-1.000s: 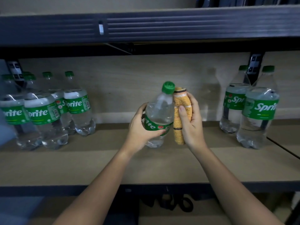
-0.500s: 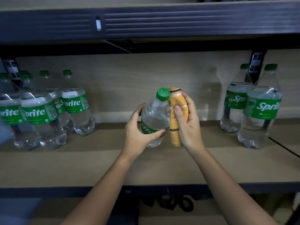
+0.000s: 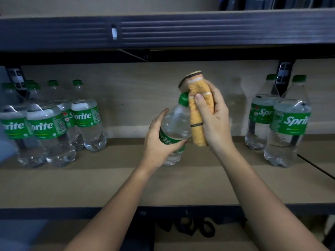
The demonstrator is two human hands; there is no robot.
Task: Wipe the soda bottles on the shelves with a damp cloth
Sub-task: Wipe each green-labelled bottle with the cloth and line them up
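1. Clear plastic Sprite bottle (image 3: 175, 127) tilted right, lifted off the shelf (image 3: 108, 183), gripped round the label by left hand (image 3: 160, 142), fingers and thumb curled.
2. Orange folded cloth (image 3: 198, 113) pinched in right hand (image 3: 215, 120), fingers wrapped, pressed against green cap (image 3: 183, 99) and bottle's right side.
3. Four-plus bottles on left (image 3: 54, 127), two bottles on right (image 3: 282, 122), standing on shelf, well apart from the hands.
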